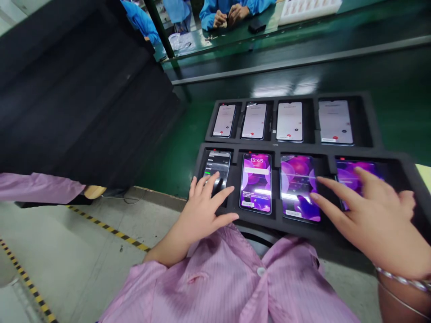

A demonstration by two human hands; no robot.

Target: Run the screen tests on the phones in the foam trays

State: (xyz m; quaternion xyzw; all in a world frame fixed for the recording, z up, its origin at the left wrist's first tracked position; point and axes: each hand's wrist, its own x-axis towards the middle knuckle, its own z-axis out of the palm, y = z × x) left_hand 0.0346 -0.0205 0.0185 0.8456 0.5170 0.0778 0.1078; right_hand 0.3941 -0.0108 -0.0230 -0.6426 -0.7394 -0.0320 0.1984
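The left hand [202, 211] is spreading open over the leftmost phone [218, 163] in the near foam tray [296, 229], its fingers [210, 184] lying across that screen without gripping it. The right hand [373, 220] is open too, fingers apart, reaching over the third phone [298, 188] and the fourth phone [357, 172], clamped on neither. Between the hands, the second phone [256, 184] is showing 13:45. Beyond, a far tray [262, 99] is holding four phones with pale screens on the green bench [168, 166]. A bracelet [400, 278] is circling the right wrist, and a co-worker's hands [229, 15] are working together across the bench
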